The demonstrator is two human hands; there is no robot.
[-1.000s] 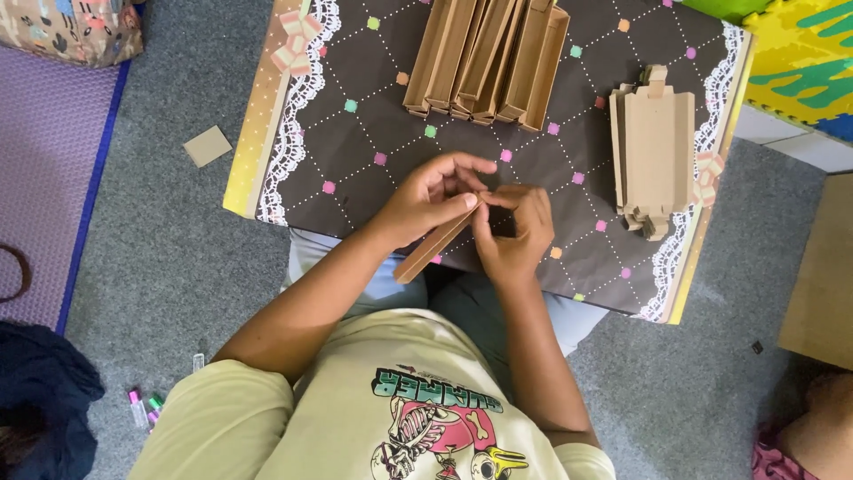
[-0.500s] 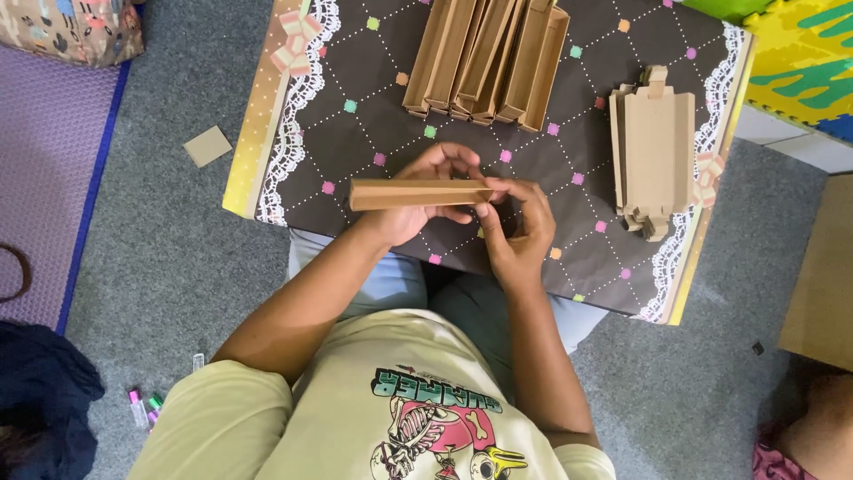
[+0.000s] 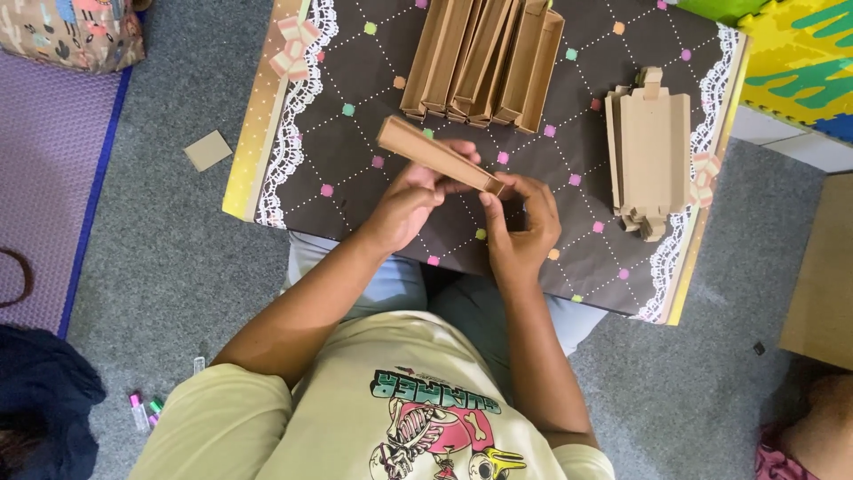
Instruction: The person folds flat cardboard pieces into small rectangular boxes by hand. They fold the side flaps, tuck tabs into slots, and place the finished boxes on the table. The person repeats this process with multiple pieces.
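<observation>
- Our left hand (image 3: 404, 209) is wrapped around a long cardboard box (image 3: 435, 156), tilted just above the dark patterned desk (image 3: 346, 169).
- Right hand (image 3: 524, 227) pinches the box's near end with its fingertips.
- Behind sits a row of folded boxes (image 3: 484, 58); off to the right, a stack of flat cardboard pieces (image 3: 653, 147).

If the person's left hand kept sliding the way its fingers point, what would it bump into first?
The left hand points up and to the right, holding a long brown cardboard box. Going straight on, it would probably meet the row of folded cardboard boxes first, though their heights are hard to judge.
</observation>
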